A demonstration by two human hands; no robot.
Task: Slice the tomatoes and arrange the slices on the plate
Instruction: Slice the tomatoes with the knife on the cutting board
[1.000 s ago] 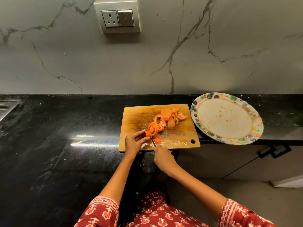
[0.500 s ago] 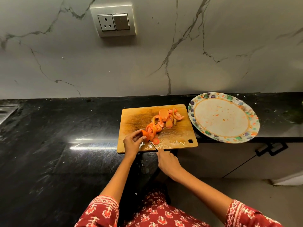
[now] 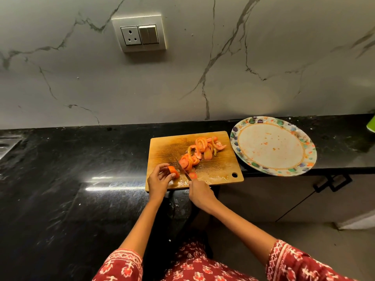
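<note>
Item: tomato end piece, pinched in the fingertips of my left hand at the near-left corner of the cutting board. Change noted: half a second back the knife sat lower beside the piece; now the blade lies against its right face with a fresh slice lying flat just to the right at about 3 o'clock of the blade's heel, so I judge one more cut is finished and little tomato remains to slice. Right hand: grip clenched round the knife handle, which is hidden inside the fist. Knife orientation: long axis runs from the hand at 5 o'clock up to the tip at 11 o'clock, tip toward the wall. Tomato piece: cut face turned to 3 o'clock, against the blade; rounded end to 9 o'clock, into my palm; too stubby to give a clear long axis. Sliced pile: a loose overlapping string of slices running from board centre toward 1 o'clock, ending near the board's far-right corner. Plate: on the counter at 3 o'clock of the board, just beside it, overhanging the counter's front edge; carries only juice spots, no slices. Arranging step not yet begun, by my reading.
</note>
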